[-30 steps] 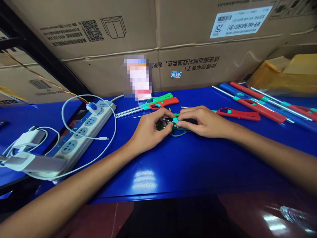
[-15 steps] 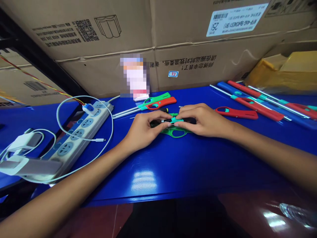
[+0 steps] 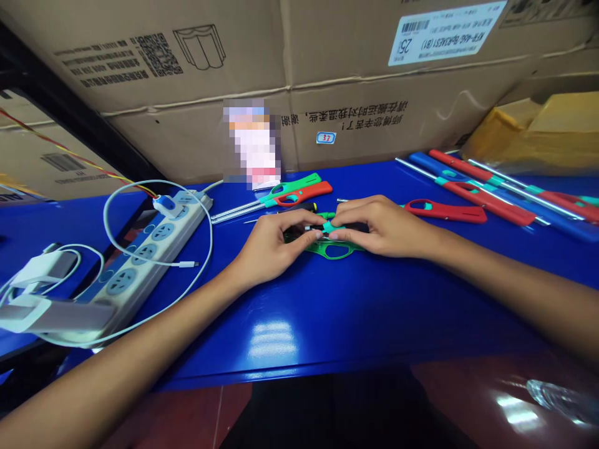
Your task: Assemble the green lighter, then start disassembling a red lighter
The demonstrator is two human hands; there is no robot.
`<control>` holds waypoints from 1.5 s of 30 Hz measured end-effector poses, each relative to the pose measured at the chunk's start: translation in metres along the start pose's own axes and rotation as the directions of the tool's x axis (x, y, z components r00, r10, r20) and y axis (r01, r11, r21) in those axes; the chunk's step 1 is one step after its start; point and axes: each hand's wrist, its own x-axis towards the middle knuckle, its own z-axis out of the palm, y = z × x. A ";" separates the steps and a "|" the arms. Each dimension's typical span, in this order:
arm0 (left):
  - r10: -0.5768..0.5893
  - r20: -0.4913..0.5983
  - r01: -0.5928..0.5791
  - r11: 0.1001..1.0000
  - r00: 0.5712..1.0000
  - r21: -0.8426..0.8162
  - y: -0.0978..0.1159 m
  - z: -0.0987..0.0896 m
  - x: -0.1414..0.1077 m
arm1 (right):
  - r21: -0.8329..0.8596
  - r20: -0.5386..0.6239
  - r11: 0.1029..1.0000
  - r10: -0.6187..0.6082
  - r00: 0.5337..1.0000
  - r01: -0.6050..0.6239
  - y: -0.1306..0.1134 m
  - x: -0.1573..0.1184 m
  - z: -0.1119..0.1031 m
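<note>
My left hand (image 3: pixel 270 244) and my right hand (image 3: pixel 390 227) meet over the blue table, thumbs and forefingers pinching a small teal trigger piece (image 3: pixel 330 229) with dark parts beside it. Under the fingers lies a green lighter casing (image 3: pixel 336 252) with an oval trigger opening; the hands cover most of it. Just behind, a screwdriver (image 3: pixel 306 208) with a black and yellow handle rests on the table. A green lighter (image 3: pixel 309 181) and an orange-red lighter (image 3: pixel 319 190) with long metal tubes lie farther back. To the right of my right hand is a red lighter (image 3: pixel 452 211).
Several red and blue long lighters (image 3: pixel 503 202) lie at the right. A power strip (image 3: pixel 145 259) with white cables and chargers runs along the left. A phone (image 3: pixel 255 146), blurred out, leans against the cardboard box (image 3: pixel 187 140) at the back. The table's front edge (image 3: pixel 281 375) is near me.
The view has shifted very slightly. Both hands stay in nearly the same place, still pinching the teal piece; nothing else has visibly moved.
</note>
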 end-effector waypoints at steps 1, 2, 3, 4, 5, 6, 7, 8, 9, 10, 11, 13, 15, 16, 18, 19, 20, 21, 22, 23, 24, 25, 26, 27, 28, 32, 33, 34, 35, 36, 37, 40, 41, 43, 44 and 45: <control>-0.001 0.007 0.001 1.000 1.000 -0.002 0.000 0.000 0.000 | 0.007 0.002 1.000 -0.001 1.000 0.001 0.000 0.000 0.000; -0.002 0.013 0.002 1.000 1.000 -0.003 0.000 0.000 0.000 | 0.008 0.004 1.000 -0.005 1.000 0.005 0.000 0.000 0.000; -0.003 0.017 0.003 1.000 1.000 -0.004 0.000 -0.001 0.000 | 0.001 0.004 1.000 -0.012 1.000 0.012 0.000 0.000 0.000; -0.004 0.019 0.004 1.000 1.000 -0.003 0.000 -0.001 0.000 | -0.011 0.006 1.000 -0.019 1.000 0.019 0.000 0.000 0.000; -0.006 0.019 0.006 1.000 1.000 -0.002 0.000 -0.001 0.000 | -0.026 0.009 0.999 -0.027 1.000 0.027 -0.001 0.000 0.000; -0.009 0.019 0.009 1.000 1.000 -0.001 0.000 -0.001 0.000 | -0.043 0.011 0.999 -0.032 0.999 0.033 -0.001 -0.001 0.000; -0.011 0.018 0.011 1.000 1.000 0.000 0.000 -0.001 0.000 | -0.058 0.013 0.998 -0.036 0.999 0.036 -0.002 -0.001 0.000; -0.014 0.019 0.014 1.000 1.000 0.000 0.000 -0.002 0.000 | -0.069 0.015 0.997 -0.037 0.999 0.038 -0.002 -0.001 0.000; -0.016 0.020 0.016 1.000 1.000 0.000 0.001 -0.002 0.000 | -0.072 0.019 0.997 -0.037 0.999 0.038 -0.003 -0.001 -0.001; -0.019 0.023 0.019 1.000 1.000 0.000 0.001 -0.002 0.000 | -0.069 0.022 0.997 -0.038 0.999 0.039 -0.003 -0.002 -0.001; -0.019 0.027 0.019 1.000 0.999 -0.002 0.002 -0.002 0.000 | -0.063 0.023 0.997 -0.037 0.999 0.039 -0.003 -0.002 -0.001; -0.017 0.032 0.017 1.000 0.999 -0.009 0.003 -0.002 0.000 | -0.037 0.024 0.999 -0.037 0.999 0.038 -0.003 -0.002 -0.002; -0.018 0.032 0.019 1.000 0.999 -0.019 0.004 -0.003 0.000 | -0.007 0.027 0.999 -0.036 0.999 0.036 -0.002 -0.002 -0.003; -0.021 0.032 0.021 1.000 0.999 -0.022 0.004 -0.003 0.000 | 0.004 0.031 0.999 -0.036 0.999 0.036 -0.001 -0.002 -0.003; -0.025 0.035 0.026 0.999 0.999 -0.024 0.004 -0.003 0.000 | 0.008 0.040 0.999 -0.044 0.998 0.043 -0.001 -0.002 -0.003; -0.027 0.036 0.028 0.999 0.999 -0.024 0.003 -0.002 0.000 | -0.002 0.043 0.999 -0.048 0.998 0.048 -0.001 -0.002 -0.003; -0.029 0.036 0.030 0.999 0.999 -0.023 0.003 -0.002 -0.001 | -0.019 0.042 0.998 -0.053 0.998 0.054 -0.002 -0.002 -0.003; -0.031 0.033 0.032 0.999 0.999 -0.025 0.003 -0.002 -0.001 | -0.039 0.038 0.998 -0.055 0.998 0.056 -0.003 -0.002 -0.003; -0.035 0.029 0.036 0.999 0.999 -0.031 0.003 -0.002 -0.001 | -0.059 0.032 0.997 -0.052 0.998 0.054 -0.004 -0.002 -0.003; -0.039 0.025 0.040 0.998 0.999 -0.041 0.003 -0.002 -0.001 | -0.076 0.024 0.996 -0.047 0.999 0.048 -0.005 -0.003 -0.002; -0.043 0.021 0.044 0.998 0.999 -0.053 0.003 -0.002 0.000 | -0.088 0.014 0.995 -0.040 0.999 0.041 -0.006 -0.003 -0.002; -0.046 0.019 0.048 0.997 0.999 -0.066 0.004 -0.002 0.000 | -0.094 0.005 0.995 -0.033 0.999 0.033 -0.008 -0.003 -0.003; -0.050 0.019 0.051 0.996 0.999 -0.076 0.004 -0.002 0.000 | -0.095 -0.003 0.995 -0.026 1.000 0.025 -0.009 -0.003 -0.002; -0.053 0.021 0.054 0.995 0.998 -0.083 0.005 -0.001 0.000 | -0.092 -0.008 0.996 -0.019 1.000 0.018 -0.010 -0.004 -0.002; -0.055 0.022 0.057 0.995 0.998 -0.085 0.005 -0.001 -0.001 | -0.086 -0.012 0.996 -0.014 1.000 0.013 -0.011 -0.004 -0.002; -0.054 0.011 0.055 0.996 0.998 -0.075 0.006 0.000 -0.002 | -0.058 -0.024 0.998 0.007 1.000 -0.008 -0.012 -0.004 0.000; -0.049 -0.001 0.049 0.996 0.999 -0.073 0.005 0.001 -0.002 | -0.052 -0.033 0.999 0.014 0.999 -0.015 -0.012 -0.004 0.001; -0.044 -0.014 0.043 0.997 0.999 -0.071 0.005 0.001 -0.003 | -0.046 -0.043 0.999 0.020 0.999 -0.022 -0.013 -0.004 0.002; -0.040 -0.026 0.038 0.997 0.999 -0.072 0.005 0.001 -0.003 | -0.038 -0.053 0.999 0.026 0.998 -0.028 -0.013 -0.004 0.003; -0.038 -0.035 0.035 0.996 0.999 -0.076 0.005 0.002 -0.003 | -0.029 -0.063 0.999 0.030 0.998 -0.031 -0.013 -0.003 0.004; -0.040 -0.040 0.037 0.996 0.998 -0.084 0.005 0.002 -0.003 | -0.019 -0.072 0.999 0.032 0.997 -0.033 -0.013 -0.003 0.004; -0.053 -0.035 0.048 0.991 0.998 -0.127 0.006 0.003 -0.004 | 0.016 -0.069 0.999 0.032 0.997 -0.031 -0.015 -0.002 0.004; -0.055 -0.030 0.050 0.989 0.998 -0.140 0.007 0.003 -0.004 | 0.030 -0.059 0.999 0.033 0.998 -0.031 -0.015 -0.001 0.004; -0.050 -0.026 0.045 0.988 0.998 -0.145 0.007 0.004 -0.005 | 0.063 -0.035 0.997 0.038 0.999 -0.036 -0.016 -0.001 0.003; -0.045 -0.029 0.041 0.989 0.999 -0.139 0.007 0.004 -0.005 | 0.082 -0.025 0.996 0.042 0.999 -0.039 -0.016 -0.001 0.003; -0.042 -0.036 0.037 0.991 0.998 -0.130 0.007 0.003 -0.006 | 0.100 -0.019 0.994 0.044 0.999 -0.042 -0.015 0.000 0.003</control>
